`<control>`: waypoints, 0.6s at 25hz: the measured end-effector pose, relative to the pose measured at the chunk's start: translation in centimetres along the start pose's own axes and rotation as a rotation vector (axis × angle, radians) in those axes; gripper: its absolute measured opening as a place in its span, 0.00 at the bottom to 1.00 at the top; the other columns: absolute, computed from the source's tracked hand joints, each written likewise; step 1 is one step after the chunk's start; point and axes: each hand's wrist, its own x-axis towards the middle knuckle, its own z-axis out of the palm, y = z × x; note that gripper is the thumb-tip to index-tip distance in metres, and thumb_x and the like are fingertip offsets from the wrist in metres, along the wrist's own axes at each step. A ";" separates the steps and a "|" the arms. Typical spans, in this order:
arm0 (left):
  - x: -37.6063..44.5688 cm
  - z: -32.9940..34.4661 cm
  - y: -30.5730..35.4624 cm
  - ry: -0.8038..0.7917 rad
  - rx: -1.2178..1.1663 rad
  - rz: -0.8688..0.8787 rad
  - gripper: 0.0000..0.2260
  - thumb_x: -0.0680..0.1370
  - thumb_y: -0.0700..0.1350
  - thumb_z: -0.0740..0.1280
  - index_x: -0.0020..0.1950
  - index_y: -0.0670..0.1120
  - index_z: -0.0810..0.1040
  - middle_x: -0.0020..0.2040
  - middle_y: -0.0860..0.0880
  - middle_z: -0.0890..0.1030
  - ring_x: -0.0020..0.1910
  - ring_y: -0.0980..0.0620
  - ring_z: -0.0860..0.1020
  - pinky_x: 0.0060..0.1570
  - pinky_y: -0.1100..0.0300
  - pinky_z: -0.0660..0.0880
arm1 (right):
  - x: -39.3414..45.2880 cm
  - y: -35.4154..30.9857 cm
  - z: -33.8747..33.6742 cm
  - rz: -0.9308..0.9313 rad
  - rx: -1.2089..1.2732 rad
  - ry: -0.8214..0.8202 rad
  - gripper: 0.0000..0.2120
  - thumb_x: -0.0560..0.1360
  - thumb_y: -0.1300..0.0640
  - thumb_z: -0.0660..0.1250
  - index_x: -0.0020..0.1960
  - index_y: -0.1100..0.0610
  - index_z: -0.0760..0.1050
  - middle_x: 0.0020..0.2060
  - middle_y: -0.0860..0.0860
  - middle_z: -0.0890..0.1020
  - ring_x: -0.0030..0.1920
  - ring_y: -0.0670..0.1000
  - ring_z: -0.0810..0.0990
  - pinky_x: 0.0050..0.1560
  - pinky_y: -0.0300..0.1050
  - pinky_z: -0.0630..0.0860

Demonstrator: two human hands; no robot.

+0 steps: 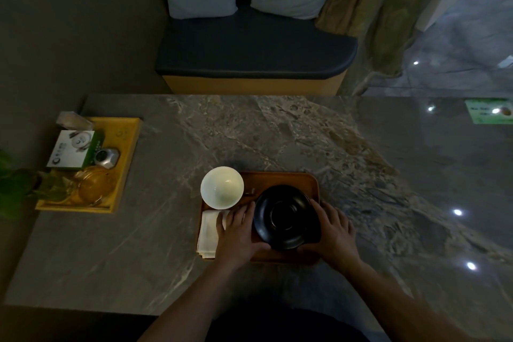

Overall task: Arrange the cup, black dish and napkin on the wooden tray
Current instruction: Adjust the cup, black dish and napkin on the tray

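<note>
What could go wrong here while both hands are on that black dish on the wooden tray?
The left hand lies partly over the napkin, so shifting the black dish might drag it askew. The white cup overhangs the wooden tray's far left corner and looks close to the dish; a nudge could tip it onto the table.
</note>
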 end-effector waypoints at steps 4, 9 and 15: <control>0.0 -0.1 -0.1 -0.033 -0.011 0.005 0.48 0.70 0.67 0.67 0.79 0.55 0.41 0.81 0.51 0.50 0.79 0.45 0.44 0.74 0.40 0.37 | -0.2 -0.2 0.4 0.011 0.013 0.007 0.56 0.56 0.23 0.66 0.74 0.35 0.41 0.77 0.48 0.55 0.76 0.57 0.50 0.73 0.65 0.53; 0.2 -0.4 -0.2 -0.035 -0.016 0.007 0.48 0.71 0.66 0.68 0.79 0.55 0.40 0.80 0.52 0.49 0.79 0.47 0.45 0.72 0.37 0.33 | 0.0 -0.5 0.7 0.030 0.009 0.022 0.55 0.55 0.22 0.64 0.73 0.32 0.39 0.77 0.50 0.56 0.76 0.58 0.51 0.72 0.65 0.52; 0.1 -0.4 -0.2 -0.033 -0.030 0.006 0.48 0.71 0.66 0.68 0.79 0.55 0.40 0.80 0.52 0.49 0.79 0.47 0.45 0.72 0.36 0.33 | 0.1 -0.2 1.0 0.037 0.034 0.046 0.55 0.53 0.20 0.62 0.72 0.29 0.38 0.76 0.49 0.57 0.76 0.58 0.52 0.71 0.67 0.54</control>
